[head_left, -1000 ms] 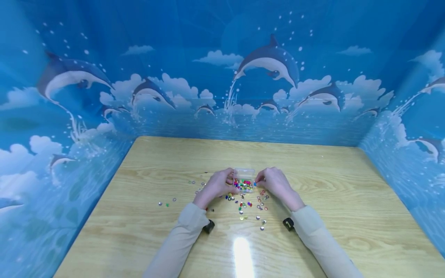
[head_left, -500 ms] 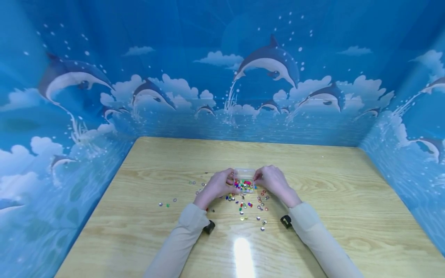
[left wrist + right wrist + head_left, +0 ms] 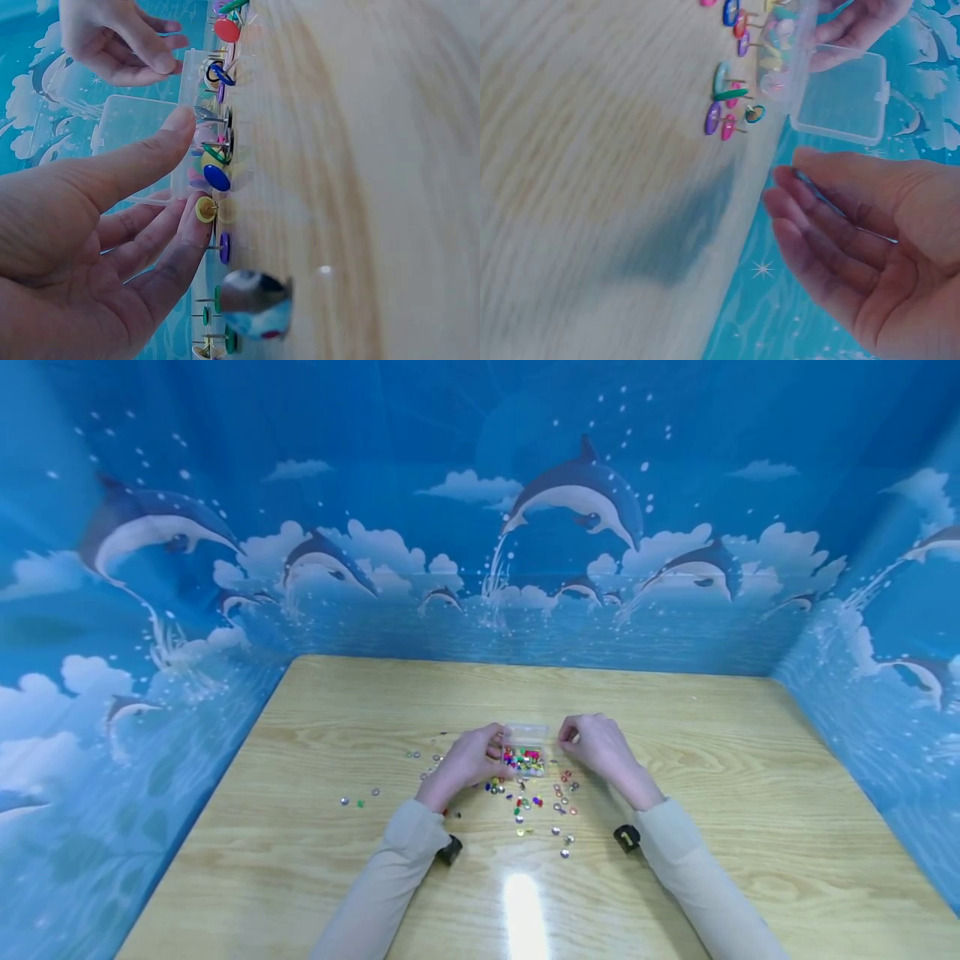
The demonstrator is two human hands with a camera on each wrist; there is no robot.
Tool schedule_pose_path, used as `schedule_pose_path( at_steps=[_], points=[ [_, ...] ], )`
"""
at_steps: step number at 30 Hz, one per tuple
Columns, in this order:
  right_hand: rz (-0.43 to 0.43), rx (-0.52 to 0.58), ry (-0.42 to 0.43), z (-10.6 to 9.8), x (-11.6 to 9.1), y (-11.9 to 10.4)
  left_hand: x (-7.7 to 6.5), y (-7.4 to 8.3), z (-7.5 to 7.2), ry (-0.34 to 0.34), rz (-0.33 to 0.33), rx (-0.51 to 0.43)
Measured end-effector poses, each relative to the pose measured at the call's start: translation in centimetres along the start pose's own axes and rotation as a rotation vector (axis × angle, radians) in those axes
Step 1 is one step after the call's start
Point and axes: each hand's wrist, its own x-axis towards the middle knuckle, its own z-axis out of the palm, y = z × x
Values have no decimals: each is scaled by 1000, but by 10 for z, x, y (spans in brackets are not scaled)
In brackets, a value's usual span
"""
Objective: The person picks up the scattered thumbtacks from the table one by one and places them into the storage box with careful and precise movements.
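A small clear plastic box (image 3: 525, 732) full of colourful thumbtacks (image 3: 528, 758) stands on the table, its hinged lid (image 3: 840, 97) open toward the back. My left hand (image 3: 471, 758) holds the box by its left side, with the thumb at the front and the fingers curving behind it, as the left wrist view shows. My right hand (image 3: 598, 747) hovers just right of the box, apart from it. Its fingers (image 3: 832, 244) are loosely bent and the thumb tip comes close to the index finger; no tack is visible between them. A teal-rimmed tack (image 3: 755, 114) lies beside the box.
Loose thumbtacks (image 3: 519, 819) lie scattered in front of the box and on both sides, several of them near the right forearm. Farther left are a silver tack (image 3: 345, 801) and a green one (image 3: 361, 804). A dolphin-print curtain (image 3: 480, 610) encloses the wooden table (image 3: 750, 827).
My right hand first had a blue tack at its fingertips, then came up to the box's right edge, and has now drawn back to the right. My left hand stays on the box.
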Motion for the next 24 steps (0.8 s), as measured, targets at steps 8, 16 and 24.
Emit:
schedule_pose_path(
  at_steps=[8, 16, 24],
  points=[
    [-40, 70, 12, -5, -8, -21, 1, 0, 0, 3, -3, -8],
    [-123, 63, 87, 3, -8, -35, 0, 0, 0, -2, 10, 3],
    [-71, 78, 77, 0, -10, -27, 1, 0, 0, 0, 3, 8]
  ],
)
